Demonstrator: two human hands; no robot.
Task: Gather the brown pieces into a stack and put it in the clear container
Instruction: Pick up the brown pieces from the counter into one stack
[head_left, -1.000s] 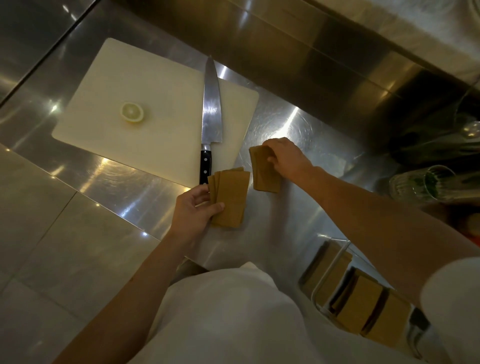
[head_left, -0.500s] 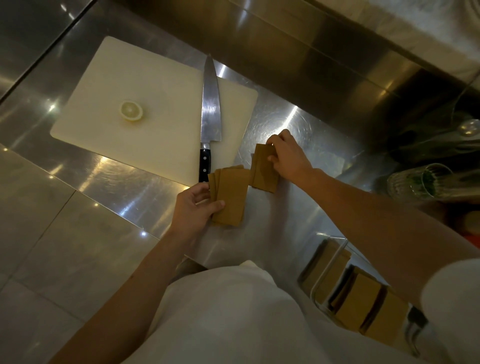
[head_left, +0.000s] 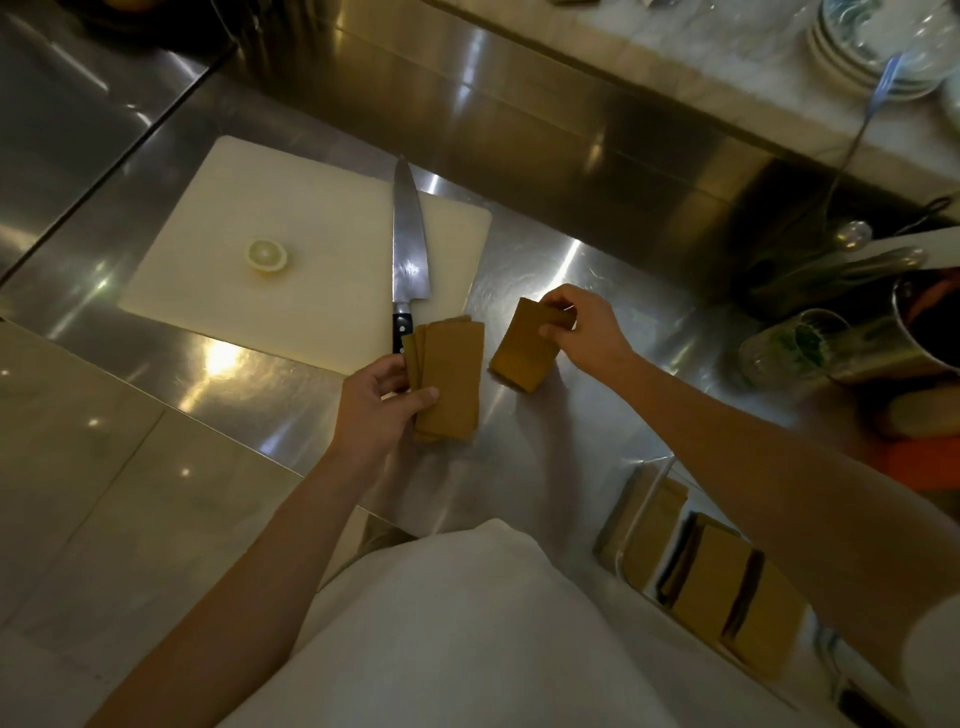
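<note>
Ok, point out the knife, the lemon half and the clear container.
knife (head_left: 410, 249): head view, middle of the blade.
lemon half (head_left: 267, 254): head view, centre of the cut face.
clear container (head_left: 640, 512): head view, its near-left wall.

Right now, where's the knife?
In the head view, the knife lies on the right part of the cutting board, tip pointing away, handle beside the brown pieces under the left hand.
</note>
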